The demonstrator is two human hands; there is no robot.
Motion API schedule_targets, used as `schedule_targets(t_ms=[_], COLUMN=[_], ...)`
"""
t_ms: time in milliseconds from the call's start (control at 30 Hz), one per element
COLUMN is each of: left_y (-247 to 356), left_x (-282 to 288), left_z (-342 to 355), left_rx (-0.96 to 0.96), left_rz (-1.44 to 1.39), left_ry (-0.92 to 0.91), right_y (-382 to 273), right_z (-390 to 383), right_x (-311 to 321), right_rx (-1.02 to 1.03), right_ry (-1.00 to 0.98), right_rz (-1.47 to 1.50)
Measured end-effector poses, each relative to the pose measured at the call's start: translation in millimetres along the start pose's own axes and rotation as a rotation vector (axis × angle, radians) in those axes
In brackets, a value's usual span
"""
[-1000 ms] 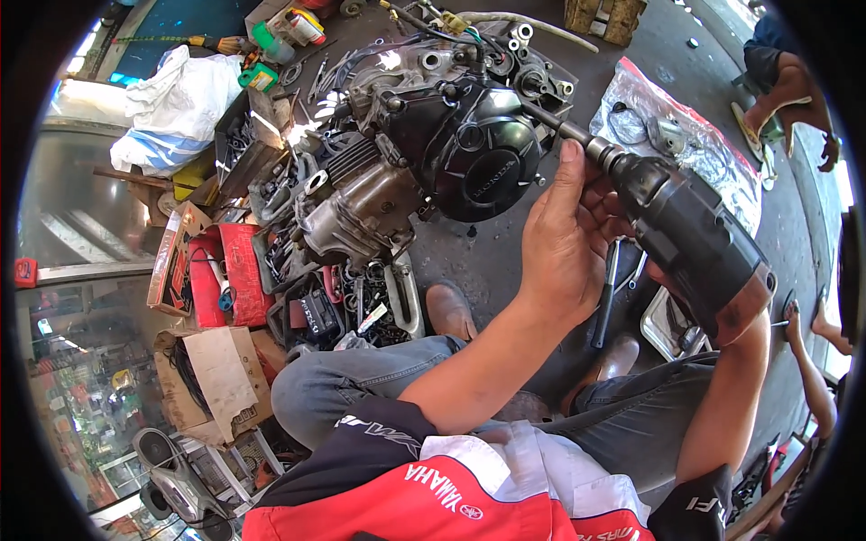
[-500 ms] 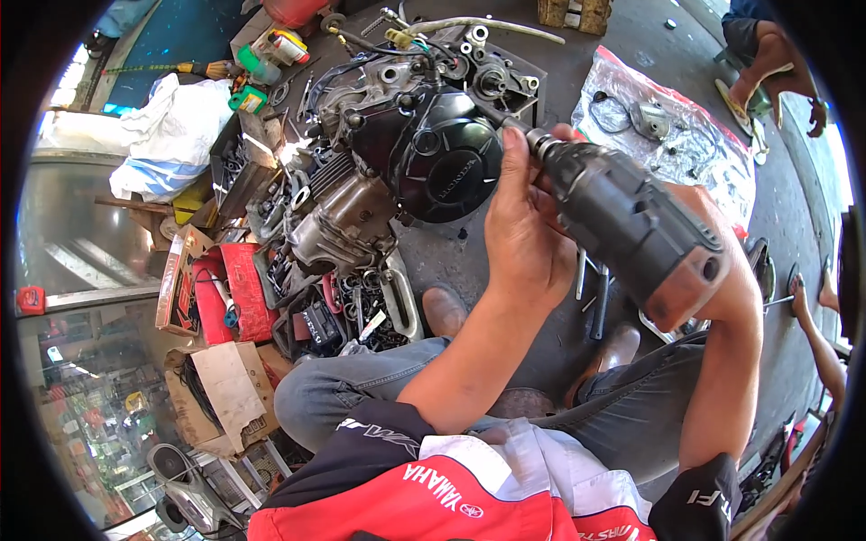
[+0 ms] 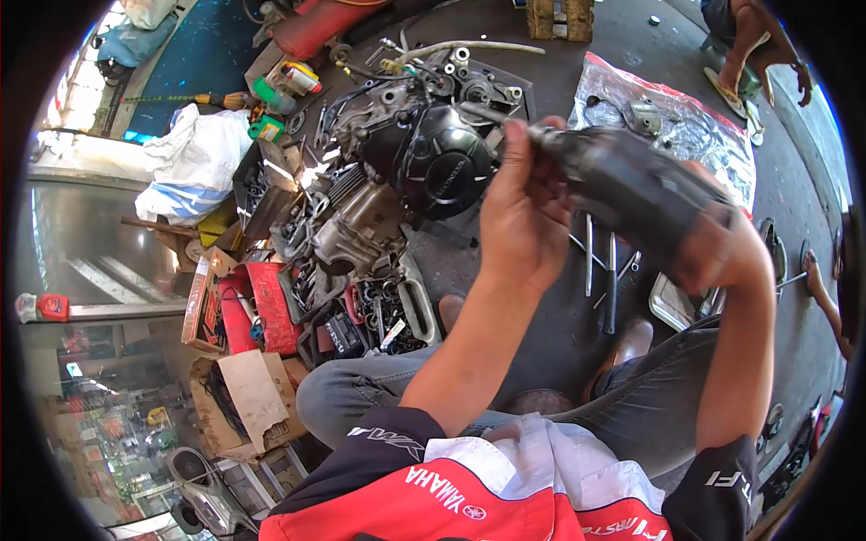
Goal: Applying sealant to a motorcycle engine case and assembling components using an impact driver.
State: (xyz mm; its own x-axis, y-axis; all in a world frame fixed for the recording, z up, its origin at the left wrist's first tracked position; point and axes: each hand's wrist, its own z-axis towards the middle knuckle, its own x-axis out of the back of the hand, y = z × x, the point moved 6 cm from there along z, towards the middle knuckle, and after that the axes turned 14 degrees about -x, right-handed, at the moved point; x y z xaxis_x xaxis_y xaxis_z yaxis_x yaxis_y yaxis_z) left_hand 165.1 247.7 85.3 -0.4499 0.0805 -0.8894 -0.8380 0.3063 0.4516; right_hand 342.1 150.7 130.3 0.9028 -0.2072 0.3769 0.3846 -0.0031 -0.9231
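A dark cordless impact wrench (image 3: 631,180) is held up in front of me, its body smeared by motion. My right hand (image 3: 732,239) grips it from the far side, mostly behind the tool. My left hand (image 3: 528,203) is closed about its nose, thumb raised along the front end. A slim grey bit or extension (image 3: 483,113) points from there to the upper left. Beyond it sits a motorcycle engine with a round black side cover (image 3: 446,176). From this view I cannot tell whether the tip touches the engine.
Engine parts lie on a clear plastic bag (image 3: 672,122) at the right. Long-handled tools (image 3: 611,284) and a metal tray (image 3: 672,302) lie near my legs. Left of the engine are loose tools and parts, a white sack (image 3: 194,162) and an open cardboard box (image 3: 248,401). Another person's legs (image 3: 753,45) show far right.
The view has shifted slightly. The wrench's body has gone from sharp to blurred, still in both hands. More of the tools and tray beneath it now show.
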Motion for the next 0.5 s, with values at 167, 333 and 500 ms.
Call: schedule_targets(t_ms=[167, 333, 500], left_y=[-2, -18, -36], left_x=[-2, 66, 138], left_z=[-41, -104, -163], left_rx=[0.085, 0.245, 0.5], left_rz=[0.209, 0.278, 0.283], left_ry=[-0.12, 0.124, 0.47], right_y=[-16, 9, 58], right_z=[-28, -79, -137], right_x=[-21, -66, -130], right_rx=[-0.281, -0.135, -0.409], right_ry=[-0.421, -0.591, -0.816], right_rz=[-0.049, -0.409, -0.539])
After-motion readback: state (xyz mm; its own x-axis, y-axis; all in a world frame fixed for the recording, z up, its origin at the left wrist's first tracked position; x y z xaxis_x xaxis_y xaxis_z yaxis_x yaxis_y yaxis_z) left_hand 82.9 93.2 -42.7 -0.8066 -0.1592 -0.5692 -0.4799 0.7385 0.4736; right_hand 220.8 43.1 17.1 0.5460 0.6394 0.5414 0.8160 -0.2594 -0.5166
